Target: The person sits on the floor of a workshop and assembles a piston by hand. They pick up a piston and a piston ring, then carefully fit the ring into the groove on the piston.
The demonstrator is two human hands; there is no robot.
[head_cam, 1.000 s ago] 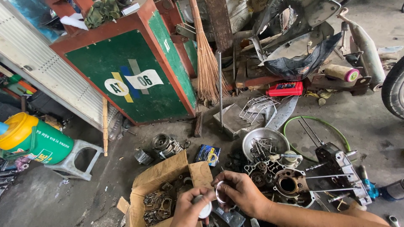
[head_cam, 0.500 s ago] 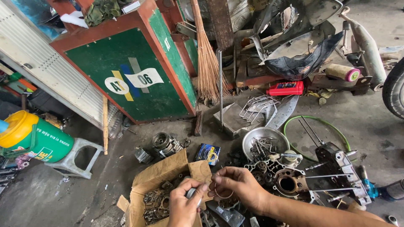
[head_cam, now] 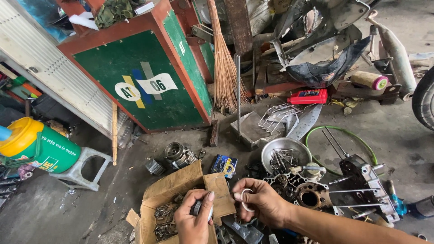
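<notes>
My left hand (head_cam: 193, 218) is closed around a small round metal part (head_cam: 197, 208), held over an open cardboard box (head_cam: 181, 185) that holds several greasy metal parts. My right hand (head_cam: 260, 202) pinches a thin pale ring (head_cam: 244, 200) between thumb and fingers, just right of the box flap. The two hands are close together, a little apart. An engine crankcase (head_cam: 312, 196) with long studs lies right of my right hand.
A metal bowl (head_cam: 285, 151) of small parts, a green hose (head_cam: 343, 135), a cylinder part (head_cam: 178, 154) and a small blue box (head_cam: 224, 165) lie on the dirty concrete floor. A green and red cabinet (head_cam: 149, 81), broom (head_cam: 224, 68), grey stool (head_cam: 83, 169) and green and yellow bucket (head_cam: 36, 149) stand behind.
Both hands have risen slightly and separated. The ring now sits clearly in my right hand and the round part in my left.
</notes>
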